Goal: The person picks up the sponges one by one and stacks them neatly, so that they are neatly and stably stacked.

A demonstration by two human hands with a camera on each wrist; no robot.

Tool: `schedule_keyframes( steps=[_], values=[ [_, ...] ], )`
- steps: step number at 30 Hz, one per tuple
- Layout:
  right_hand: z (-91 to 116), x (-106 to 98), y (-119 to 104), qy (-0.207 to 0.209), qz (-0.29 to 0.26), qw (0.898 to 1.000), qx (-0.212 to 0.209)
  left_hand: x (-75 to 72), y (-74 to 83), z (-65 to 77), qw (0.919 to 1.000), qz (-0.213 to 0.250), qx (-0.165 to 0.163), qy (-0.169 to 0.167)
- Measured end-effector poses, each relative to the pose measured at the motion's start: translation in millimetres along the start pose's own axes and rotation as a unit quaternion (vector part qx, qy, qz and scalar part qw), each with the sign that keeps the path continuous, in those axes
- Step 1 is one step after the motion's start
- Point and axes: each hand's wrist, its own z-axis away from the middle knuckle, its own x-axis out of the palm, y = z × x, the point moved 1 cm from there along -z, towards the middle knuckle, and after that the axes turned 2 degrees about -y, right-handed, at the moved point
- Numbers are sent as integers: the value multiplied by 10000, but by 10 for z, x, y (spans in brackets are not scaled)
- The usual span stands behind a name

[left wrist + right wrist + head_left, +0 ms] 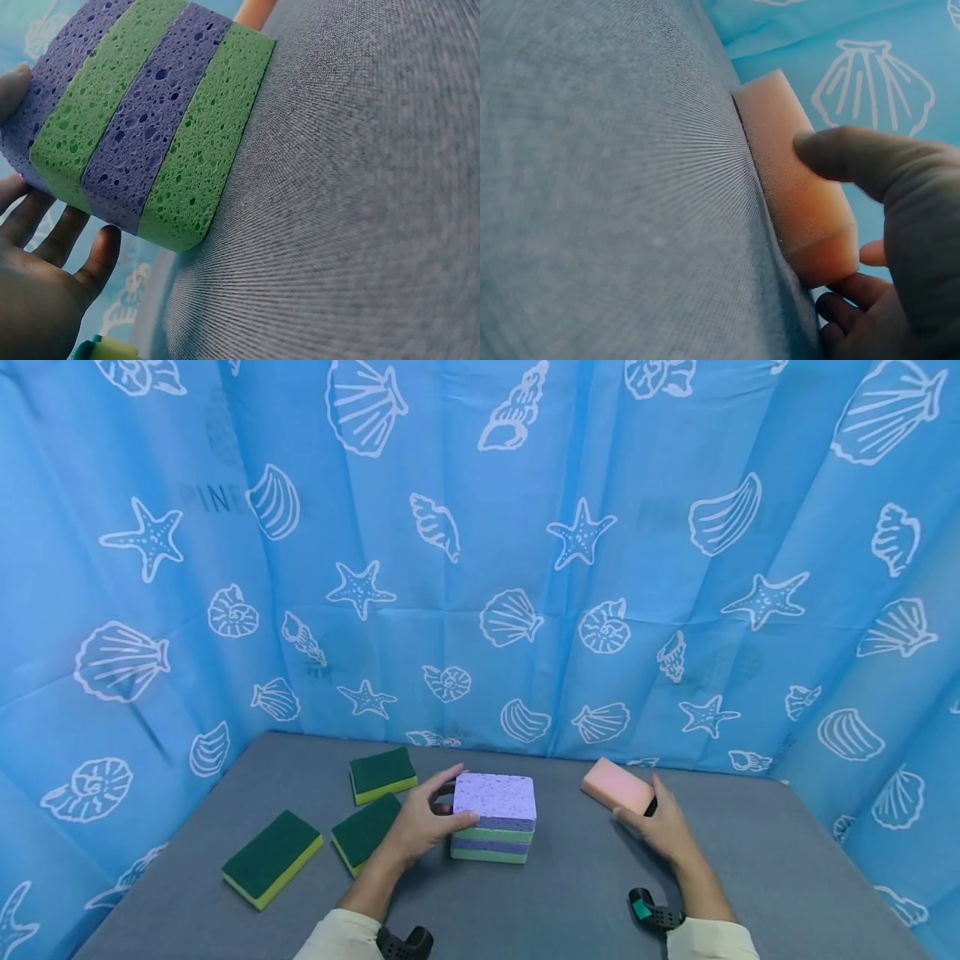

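We see a stack (pixel 491 843) of four sponges near the middle of the gray table (pixel 577 893): purple on top, then green, purple and green, their faces pitted with holes of mixed size. The layers line up closely, and the stack sits level. Our left hand (pixel 417 828) grasps it at its left end, thumb on the front edge of the top layer and fingers round the back corner.

Well to its right lies a pink sponge (pixel 618 787), a smooth, fine-grained block shading to orange in the right wrist view. Our right hand (pixel 663 828) pinches its near right end, thumb against one side and fingers on the other.

The stack's long axis runs left to right across us, its striped front facing us. The pink sponge lies aslant: its long axis runs from far left to near right, the far end pointing toward the curtain (pixel 450 568).

Gray surface stretches between stack and pink sponge, and from the stack toward us. The table's far edge, against the curtain, is near the pink sponge. To the left, three green-topped sponges (pixel 272 856) crowd that side, the closest just beside our left hand.
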Motion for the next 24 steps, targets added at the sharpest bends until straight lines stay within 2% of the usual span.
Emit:
schedule_keyframes(
  steps=[6,12,24],
  values=[
    [-15,14,31,49,394,9992,101,-2,8,0,10000,30,-17,-12],
    [-35,12,54,205,491,9985,162,-13,9,-3,10000,52,-36,-36],
    [8,-92,-93,489,138,9986,177,-6,26,7,10000,11,-75,-30]
  ],
)
